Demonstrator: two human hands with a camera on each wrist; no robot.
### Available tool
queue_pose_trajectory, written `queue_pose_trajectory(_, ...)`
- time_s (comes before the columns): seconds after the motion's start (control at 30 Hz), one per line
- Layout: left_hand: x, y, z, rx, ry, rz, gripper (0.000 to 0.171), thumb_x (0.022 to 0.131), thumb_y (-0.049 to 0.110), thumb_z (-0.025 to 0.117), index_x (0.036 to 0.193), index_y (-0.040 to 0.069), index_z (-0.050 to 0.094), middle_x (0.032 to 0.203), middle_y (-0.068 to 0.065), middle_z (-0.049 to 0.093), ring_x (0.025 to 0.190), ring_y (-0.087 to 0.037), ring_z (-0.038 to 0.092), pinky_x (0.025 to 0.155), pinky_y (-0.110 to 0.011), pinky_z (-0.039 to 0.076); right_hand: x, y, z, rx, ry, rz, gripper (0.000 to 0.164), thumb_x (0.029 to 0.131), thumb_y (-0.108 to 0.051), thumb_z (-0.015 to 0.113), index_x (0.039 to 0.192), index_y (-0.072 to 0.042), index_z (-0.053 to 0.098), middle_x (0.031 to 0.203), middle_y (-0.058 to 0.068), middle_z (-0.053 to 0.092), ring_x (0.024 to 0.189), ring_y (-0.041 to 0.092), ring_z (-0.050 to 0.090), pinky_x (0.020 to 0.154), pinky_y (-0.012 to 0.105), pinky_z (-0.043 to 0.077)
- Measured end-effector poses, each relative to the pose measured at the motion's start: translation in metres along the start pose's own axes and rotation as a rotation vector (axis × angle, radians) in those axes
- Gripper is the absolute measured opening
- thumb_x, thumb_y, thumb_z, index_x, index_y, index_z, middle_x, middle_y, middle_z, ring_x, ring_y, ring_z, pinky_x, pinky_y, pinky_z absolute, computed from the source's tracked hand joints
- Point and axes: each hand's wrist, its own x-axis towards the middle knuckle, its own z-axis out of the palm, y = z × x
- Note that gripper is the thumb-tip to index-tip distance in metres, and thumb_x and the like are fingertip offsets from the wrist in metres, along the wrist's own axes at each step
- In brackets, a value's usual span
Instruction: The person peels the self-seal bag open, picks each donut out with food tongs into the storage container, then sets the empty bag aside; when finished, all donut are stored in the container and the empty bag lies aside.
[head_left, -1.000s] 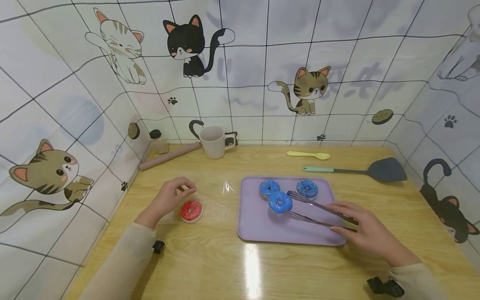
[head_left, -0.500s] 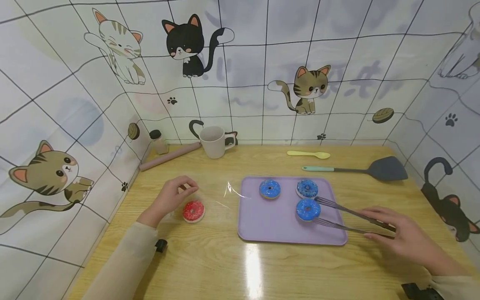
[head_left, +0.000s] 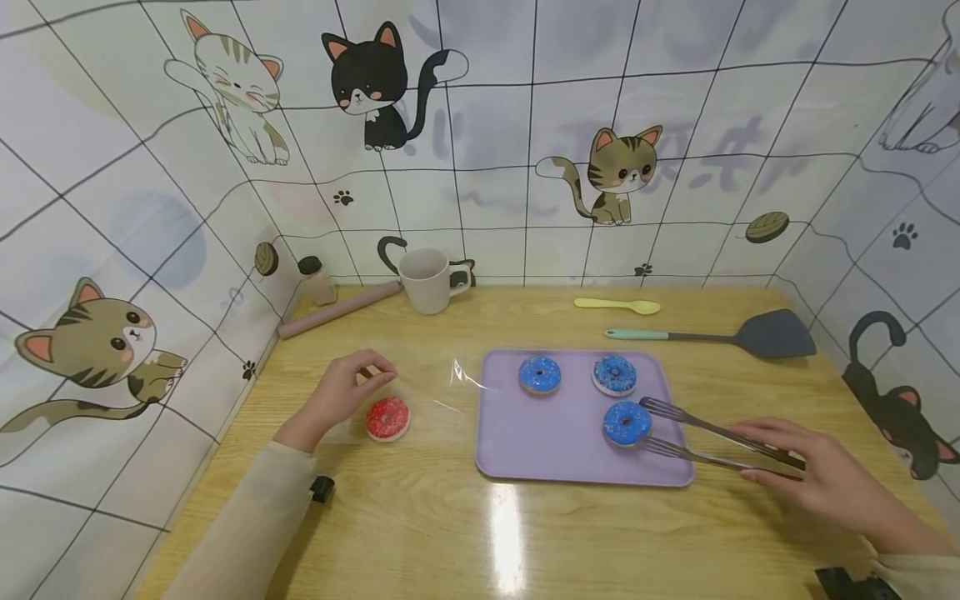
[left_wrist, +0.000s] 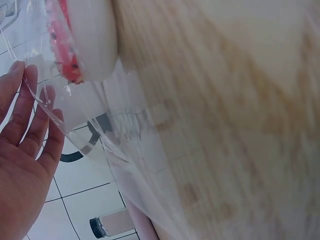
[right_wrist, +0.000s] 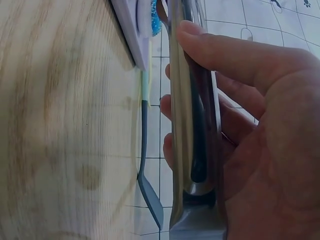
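Note:
My left hand [head_left: 343,392] pinches the edge of a clear plastic bag [left_wrist: 100,135] between thumb and fingertips. In or under that film, just by the hand, lies a red-iced toy donut [head_left: 387,418]. My right hand [head_left: 813,475] grips metal tongs [head_left: 720,433]. Their slotted tips are on either side of a blue donut [head_left: 627,423] at the right front of the purple tray [head_left: 525,454]; whether they squeeze it I cannot tell. Farther back on that tray are a second blue donut [head_left: 540,375] and a blue-sprinkled donut [head_left: 614,375].
Behind the tray lie a yellow spoon [head_left: 617,306] and a dark turner [head_left: 772,335] with a mint handle. At the back left are a mug [head_left: 424,282], a rolling pin [head_left: 341,309] and a black-capped jar [head_left: 318,282]. Cat-printed walls enclose the tabletop on three sides.
The tongs and the front blue donut have moved right across the tray, away from the back-left donut. The left hand and red donut have barely shifted.

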Motion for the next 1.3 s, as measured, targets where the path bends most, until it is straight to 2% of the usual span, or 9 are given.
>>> queue_pose_trajectory(0.4, 0.0, 0.003, -0.001, -0.009, -0.013, -0.009, 0.004, 0.098, 0.022, 0.072, 0.101, 0.021, 0.074, 0.102, 0.005, 0.073, 0.096, -0.013, 0.066, 0.088, -0.041, 0.057, -0.003, 0.007, 0.001, -0.054, -0.053, 0.002, 0.065, 0.07, -0.024, 0.096, 0.129, -0.032, 0.072, 0.122, -0.009, 0.069, 0.113, -0.019, 0.048, 0.087, -0.001, 0.036)
queue_pose_trajectory(0.6, 0.0, 0.006, -0.002, -0.012, -0.016, -0.015, 0.005, 0.099, 0.022, 0.072, 0.102, 0.02, 0.075, 0.103, 0.004, 0.073, 0.097, -0.015, 0.067, 0.089, -0.041, 0.057, 0.0, -0.002, -0.002, -0.047, -0.059, 0.023, 0.068, 0.07, -0.027, 0.097, 0.132, -0.033, 0.07, 0.126, -0.011, 0.066, 0.115, -0.019, 0.046, 0.086, 0.0, 0.037)
queue_pose_trajectory(0.67, 0.0, 0.007, -0.002, -0.016, -0.018, -0.017, 0.005, 0.098, 0.021, 0.072, 0.102, 0.02, 0.075, 0.103, 0.004, 0.074, 0.097, -0.015, 0.067, 0.089, -0.042, 0.057, 0.003, -0.007, -0.005, -0.052, -0.049, 0.023, 0.07, 0.069, -0.027, 0.097, 0.133, -0.032, 0.069, 0.126, -0.01, 0.066, 0.114, -0.018, 0.047, 0.084, 0.004, 0.041)
queue_pose_trajectory(0.83, 0.003, 0.009, -0.003, -0.007, -0.008, -0.002, 0.004, 0.098, 0.021, 0.072, 0.101, 0.019, 0.075, 0.101, 0.004, 0.074, 0.096, -0.014, 0.067, 0.088, -0.039, 0.057, 0.018, -0.024, -0.002, -0.086, -0.034, -0.002, 0.071, 0.071, -0.029, 0.096, 0.136, -0.033, 0.067, 0.125, -0.004, 0.069, 0.112, -0.008, 0.055, 0.081, 0.013, 0.048)
queue_pose_trajectory(1.0, 0.005, 0.013, -0.005, 0.0, 0.0, 0.013, 0.003, 0.098, 0.02, 0.072, 0.1, 0.018, 0.075, 0.1, 0.004, 0.074, 0.095, -0.014, 0.067, 0.087, -0.038, 0.057, 0.041, -0.045, 0.008, -0.081, -0.013, -0.067, 0.065, 0.074, -0.026, 0.094, 0.134, -0.03, 0.069, 0.125, -0.004, 0.07, 0.111, 0.011, 0.064, 0.089, 0.005, 0.043)
queue_pose_trajectory(1.07, 0.005, 0.014, -0.005, 0.001, -0.002, 0.014, 0.003, 0.098, 0.019, 0.072, 0.1, 0.019, 0.074, 0.1, 0.004, 0.074, 0.095, -0.013, 0.067, 0.087, -0.038, 0.058, 0.052, -0.054, 0.013, -0.077, -0.013, -0.098, 0.062, 0.076, -0.023, 0.093, 0.133, -0.028, 0.07, 0.126, -0.002, 0.071, 0.112, 0.018, 0.067, 0.089, 0.013, 0.05)
queue_pose_trajectory(1.13, 0.006, 0.014, -0.005, -0.002, -0.003, 0.016, 0.003, 0.098, 0.019, 0.073, 0.1, 0.019, 0.074, 0.101, 0.004, 0.074, 0.095, -0.013, 0.067, 0.087, -0.039, 0.058, 0.063, -0.062, 0.019, -0.074, -0.025, -0.126, 0.059, 0.078, -0.021, 0.092, 0.133, -0.027, 0.071, 0.126, 0.0, 0.071, 0.113, 0.024, 0.068, 0.089, 0.028, 0.057)
queue_pose_trajectory(1.23, 0.005, 0.012, -0.004, -0.009, -0.001, 0.02, 0.003, 0.098, 0.019, 0.073, 0.1, 0.018, 0.074, 0.101, 0.004, 0.074, 0.096, -0.014, 0.067, 0.087, -0.04, 0.058, 0.083, -0.073, 0.029, -0.051, -0.054, -0.158, 0.054, 0.082, -0.02, 0.089, 0.133, -0.024, 0.072, 0.126, 0.003, 0.071, 0.114, 0.029, 0.069, 0.087, 0.049, 0.058)
queue_pose_trajectory(1.3, 0.004, 0.011, -0.003, -0.011, 0.002, 0.022, 0.003, 0.098, 0.019, 0.073, 0.1, 0.018, 0.074, 0.101, 0.003, 0.074, 0.096, -0.014, 0.067, 0.087, -0.04, 0.058, 0.097, -0.081, 0.036, -0.031, -0.08, -0.166, 0.051, 0.084, -0.02, 0.087, 0.133, -0.024, 0.072, 0.127, 0.003, 0.071, 0.116, 0.03, 0.069, 0.088, 0.051, 0.058)
